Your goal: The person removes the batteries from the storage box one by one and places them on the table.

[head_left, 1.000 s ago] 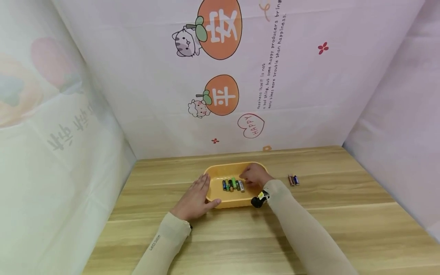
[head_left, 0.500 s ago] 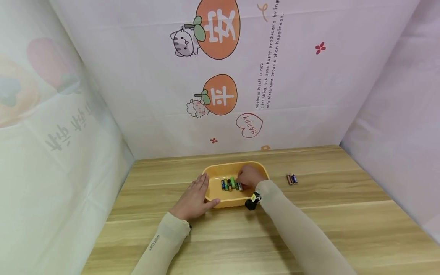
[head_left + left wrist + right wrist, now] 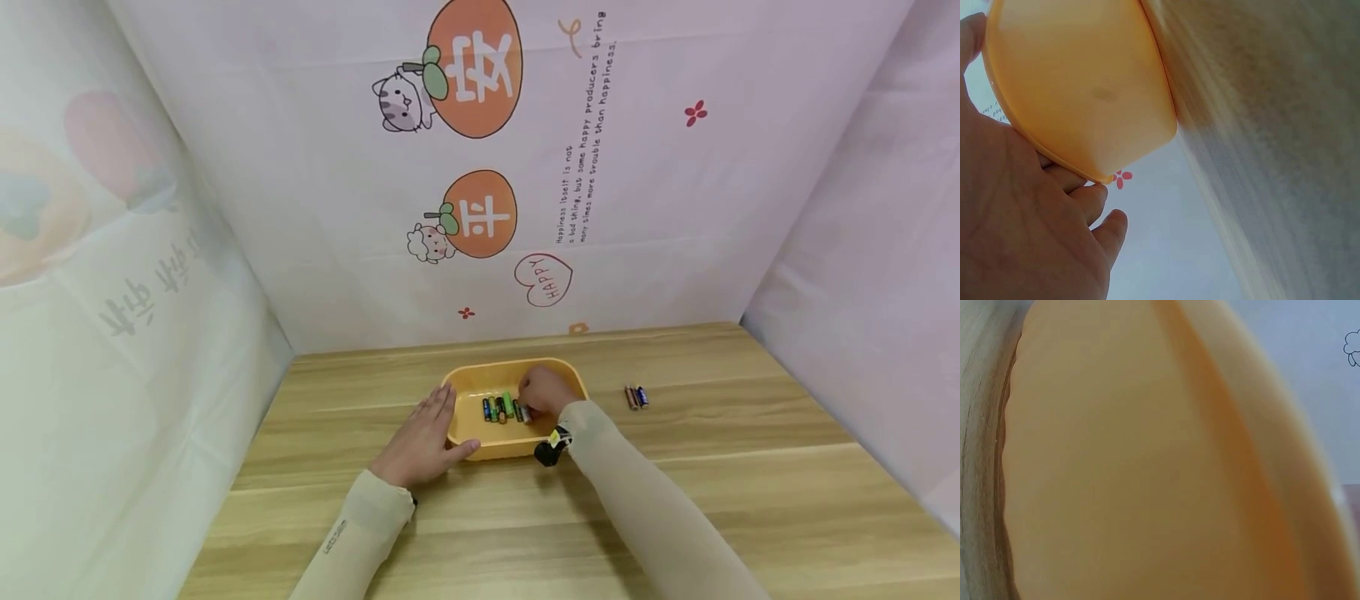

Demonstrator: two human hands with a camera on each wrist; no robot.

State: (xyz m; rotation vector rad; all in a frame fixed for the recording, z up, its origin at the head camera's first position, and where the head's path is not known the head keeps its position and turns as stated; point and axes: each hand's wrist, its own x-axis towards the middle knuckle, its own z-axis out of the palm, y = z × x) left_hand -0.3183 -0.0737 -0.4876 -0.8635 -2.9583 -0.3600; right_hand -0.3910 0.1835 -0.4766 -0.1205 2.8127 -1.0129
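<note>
In the head view a yellow plastic basin (image 3: 491,452) stands on the wooden table. Inside it lies a row of several small batteries (image 3: 502,408), blue, green and dark. My left hand (image 3: 420,437) rests on the basin's left end, fingers straight along the rim and thumb at the near side. The left wrist view has that hand (image 3: 1035,212) against the outside of the basin (image 3: 1085,75). My right hand (image 3: 546,390) reaches into the basin's right part, its curled fingers at the silver battery (image 3: 526,415) at the row's right end. Its fingertips are partly hidden.
Two more batteries, one brown (image 3: 632,397) and one blue (image 3: 642,396), lie side by side on the table (image 3: 712,467) to the right of the basin. White printed cloth (image 3: 337,208) closes off the back and both sides. The basin's wall (image 3: 1122,456) fills most of the right wrist view.
My right hand has moved left and down inside the basin, onto the silver battery at the row's end. The left hand has stayed at the rim. The head view has shifted slightly.
</note>
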